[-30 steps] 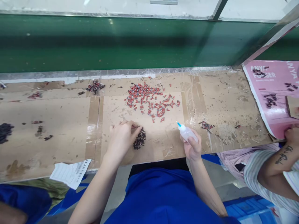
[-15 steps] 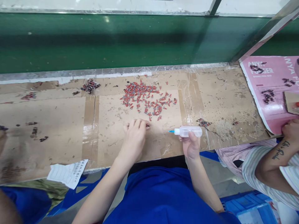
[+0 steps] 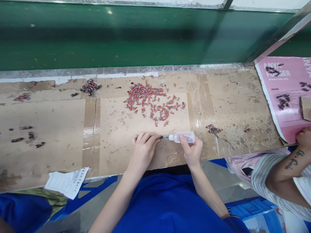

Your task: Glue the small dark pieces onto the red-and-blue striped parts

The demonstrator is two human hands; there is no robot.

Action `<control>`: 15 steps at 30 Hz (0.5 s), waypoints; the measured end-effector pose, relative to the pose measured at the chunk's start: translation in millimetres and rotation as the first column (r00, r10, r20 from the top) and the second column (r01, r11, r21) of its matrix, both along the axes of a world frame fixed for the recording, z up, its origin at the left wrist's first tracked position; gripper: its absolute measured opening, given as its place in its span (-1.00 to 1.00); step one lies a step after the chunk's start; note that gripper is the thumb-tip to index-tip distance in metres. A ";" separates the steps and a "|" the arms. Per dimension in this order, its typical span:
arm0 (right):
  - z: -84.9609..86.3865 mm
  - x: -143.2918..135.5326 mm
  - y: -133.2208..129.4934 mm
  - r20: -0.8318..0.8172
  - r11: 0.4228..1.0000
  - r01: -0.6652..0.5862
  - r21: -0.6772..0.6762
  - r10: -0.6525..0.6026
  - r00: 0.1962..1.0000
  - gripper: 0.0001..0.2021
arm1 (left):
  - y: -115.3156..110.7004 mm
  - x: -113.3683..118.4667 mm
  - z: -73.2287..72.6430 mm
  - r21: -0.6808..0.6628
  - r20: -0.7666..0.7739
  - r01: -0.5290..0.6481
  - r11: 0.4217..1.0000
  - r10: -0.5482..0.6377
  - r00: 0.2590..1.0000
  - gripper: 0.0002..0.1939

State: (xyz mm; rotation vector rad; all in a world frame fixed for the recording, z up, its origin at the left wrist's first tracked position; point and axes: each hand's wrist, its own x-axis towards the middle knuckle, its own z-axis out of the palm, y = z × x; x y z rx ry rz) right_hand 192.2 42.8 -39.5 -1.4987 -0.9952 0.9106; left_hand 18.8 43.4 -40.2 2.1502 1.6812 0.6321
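In my right hand (image 3: pixel 193 149) lies a clear squeeze bottle (image 3: pixel 186 137) with a blue needle tip, held sideways and pointing left. The tip is at a small dark piece (image 3: pixel 160 137), which the fingertips of my left hand (image 3: pixel 145 147) pinch just above the cardboard. Whether tip and piece touch, I cannot tell. Beyond my hands spreads a pile of small red pieces with dark ends (image 3: pixel 145 94). A few dark-and-red pieces (image 3: pixel 213 129) lie together to the right of the bottle.
Taped cardboard (image 3: pixel 116 145) covers the bench, with a green panel (image 3: pixel 121 38) behind it. A dark cluster of pieces (image 3: pixel 90 87) sits at back left. A paper note (image 3: pixel 66 181) hangs over the front edge. At right, a co-worker's arm (image 3: pixel 289 161) rests near a pink sheet (image 3: pixel 279 84).
My right hand has brought the bottle left, so its tip is now at the piece in my left fingers. My left hand has shifted slightly right and toward me.
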 end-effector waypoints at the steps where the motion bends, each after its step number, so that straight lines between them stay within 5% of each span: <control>1: -0.1 0.1 0.5 0.014 1.000 -0.017 -0.001 0.017 1.000 -0.80 | 0.4 1.0 -0.9 -0.005 0.008 -0.009 1.000 0.009 1.000 -0.80; 15: 0.3 0.9 2.4 0.087 0.993 -0.115 -0.034 0.117 0.989 -0.81 | 3.8 3.0 -0.4 -0.050 0.021 -0.061 0.997 0.063 0.998 -0.76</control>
